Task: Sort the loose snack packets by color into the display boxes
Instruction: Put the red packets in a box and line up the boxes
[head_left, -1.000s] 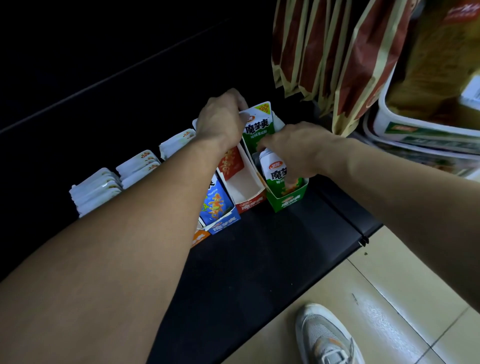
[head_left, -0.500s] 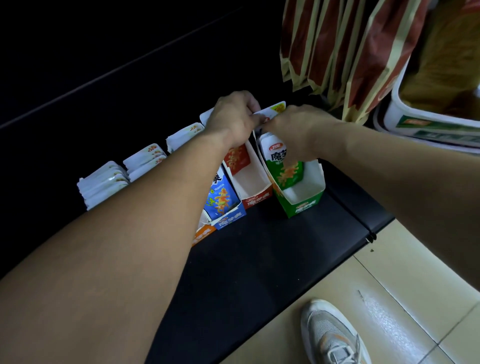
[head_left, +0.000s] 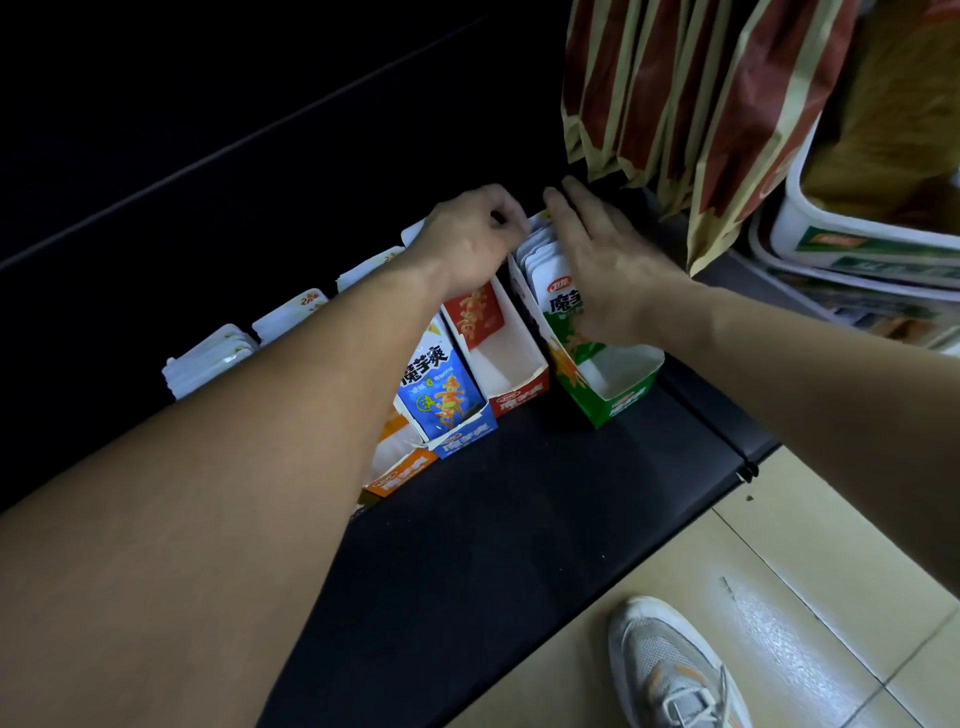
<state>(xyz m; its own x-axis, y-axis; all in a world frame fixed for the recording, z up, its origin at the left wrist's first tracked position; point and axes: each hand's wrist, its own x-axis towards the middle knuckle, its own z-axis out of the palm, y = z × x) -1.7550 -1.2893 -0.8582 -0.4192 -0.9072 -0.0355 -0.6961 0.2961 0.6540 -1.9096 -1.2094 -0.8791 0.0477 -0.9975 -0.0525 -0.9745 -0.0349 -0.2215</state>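
Now, packets: I am seeing the thin green-and-white foil snack packets (head_left: 558, 299) standing in a row in the green cardboard display box (head_left: 618, 402) on the black shelf (head_left: 519, 519).
Handling: I am judging them light, soft and slippery, so I am favouring a grip across the flat faces of the stack.
Right hand (head_left: 608, 270): fingers (head_left: 571, 208) lying straight and together, pressing against the packets.
Left hand (head_left: 467, 244): fingers curling at the box's back edge; I cannot tell what they are pinching.

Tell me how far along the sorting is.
Done: green packets stand in the green box, blue packets in the blue box, one red packet in the red box. In hand: the right hand presses flat on the green stack; the left hand is curled behind it. Left: pale packets sit on the shelf farther left.
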